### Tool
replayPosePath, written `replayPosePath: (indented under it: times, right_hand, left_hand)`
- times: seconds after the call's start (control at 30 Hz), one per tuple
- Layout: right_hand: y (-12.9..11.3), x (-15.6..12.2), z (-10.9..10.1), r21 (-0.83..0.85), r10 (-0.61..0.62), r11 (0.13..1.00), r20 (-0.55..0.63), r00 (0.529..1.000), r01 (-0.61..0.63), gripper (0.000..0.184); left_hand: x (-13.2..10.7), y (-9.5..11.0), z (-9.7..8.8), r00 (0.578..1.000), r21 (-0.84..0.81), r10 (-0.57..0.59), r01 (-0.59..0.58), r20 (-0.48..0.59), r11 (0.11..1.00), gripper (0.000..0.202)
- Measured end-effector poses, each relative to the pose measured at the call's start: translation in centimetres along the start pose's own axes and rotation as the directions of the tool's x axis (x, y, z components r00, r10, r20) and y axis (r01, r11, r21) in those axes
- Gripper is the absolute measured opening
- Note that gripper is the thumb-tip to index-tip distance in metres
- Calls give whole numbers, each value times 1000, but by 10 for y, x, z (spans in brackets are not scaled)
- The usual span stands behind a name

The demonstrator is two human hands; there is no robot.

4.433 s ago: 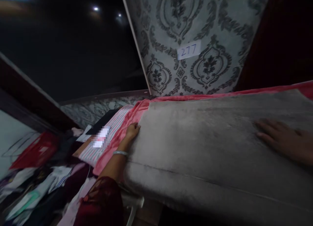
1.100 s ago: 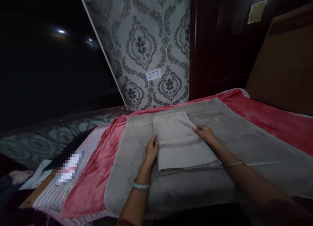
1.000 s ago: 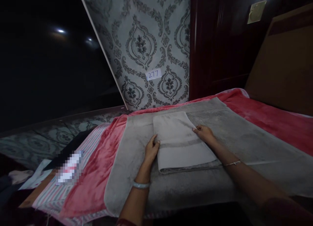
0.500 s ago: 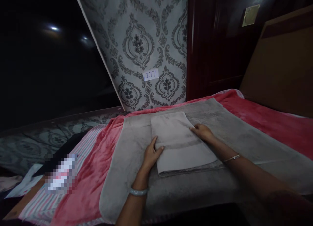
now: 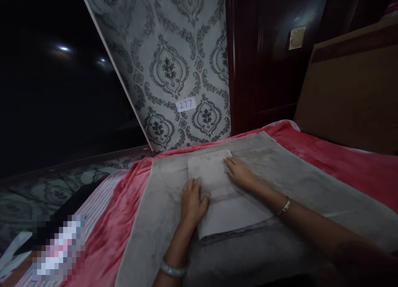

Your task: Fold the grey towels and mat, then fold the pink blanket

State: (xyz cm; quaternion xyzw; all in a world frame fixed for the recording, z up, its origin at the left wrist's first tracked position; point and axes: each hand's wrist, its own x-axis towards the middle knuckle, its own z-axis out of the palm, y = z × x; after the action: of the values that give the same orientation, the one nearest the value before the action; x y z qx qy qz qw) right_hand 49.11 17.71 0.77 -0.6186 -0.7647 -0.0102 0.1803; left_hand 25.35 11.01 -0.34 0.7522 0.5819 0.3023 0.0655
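Observation:
A folded light-grey cloth (image 5: 236, 214) lies in layers on a larger grey plush mat (image 5: 298, 187). My left hand (image 5: 193, 202) rests on the folded cloth's left edge, with its fingers and thumb apart. On the far right part of the cloth lies my right hand (image 5: 241, 173), its fingers stretched out over the surface. Neither hand grips the cloth. The lower folds show as stacked edges at the near side.
A red plush blanket (image 5: 329, 154) spreads under the mat, with a striped cloth (image 5: 102, 200) at its left. A large dark screen (image 5: 68, 96) stands at the left. A brown cardboard panel (image 5: 348, 92) leans at the right, by a dark red door (image 5: 264, 71).
My right hand has moved from the cloth's right edge inward onto its top. My left hand's fingers now lie over the left edge. The camera view has shifted slightly.

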Motion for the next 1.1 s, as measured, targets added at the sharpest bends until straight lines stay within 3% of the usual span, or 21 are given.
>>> replayPosePath:
  times: [0.1,0.2,0.33,0.43,0.67,0.8,0.9,1.0,1.1]
  right_hand:
    - [-16,25,16,26,-101,995,76,992,99,60]
    - [-6,50,31,6,-112,994,128,985,112,62]
    - [36,71,39,-36,70,997,196,978,-64,63]
    - [60,76,41,-33,133,991,196,972,-129,63]
    - [70,75,48,-43,149,989,169,974,-143,62]
    - [59,80,44,-51,201,979,183,962,-195,60]
    - [34,85,35,-62,146,988,125,981,-139,59]
    - [4,87,30,-40,16,999,123,992,-11,58]
    - [-14,84,36,0,-75,997,161,984,76,57]
  left_hand:
    - [6,21,6,976,68,78,-94,201,993,69]
    - [2,26,20,943,95,109,-146,313,985,70]
    - [-6,20,28,930,90,127,-168,345,982,68]
    - [-6,18,27,926,91,108,-150,363,984,69]
    - [-6,20,26,924,69,114,-149,364,986,69]
    - [-10,19,24,927,40,121,-145,355,989,70]
    - [1,17,18,931,-18,117,-118,345,993,67]
    - [37,17,8,955,4,92,-97,283,995,55]
    - [87,13,5,973,140,53,-86,223,986,53]
